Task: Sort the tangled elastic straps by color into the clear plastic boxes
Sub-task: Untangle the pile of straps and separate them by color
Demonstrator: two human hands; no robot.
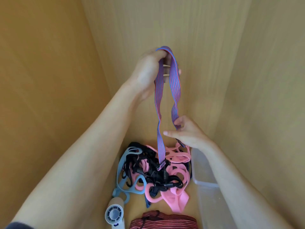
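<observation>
1. While the left hand [148, 71] is high up in the head view, its fingers curl round the top bend of the strap [175, 83], so the strap hangs over them as a long loop.
2. The right hand [188, 131] is lower and more to the right. Its fingers pinch the right strand near its low end, and the thumb points to the left. The hands are well apart, both clamped on the same strap.
3. The long axis of the strap runs almost straight up and down, from the left hand to the pile [165, 176] below. The left strand ends in a dark buckle [160, 166] that touches the pile; I cannot tell if it is caught there.
4. The box [204, 176] stands just right of the pile, under the right forearm, so the right hand is nearer to it.
5. The strap is flat and woven, with thin blue and red stripes, and it is twisted above the right hand.
</observation>
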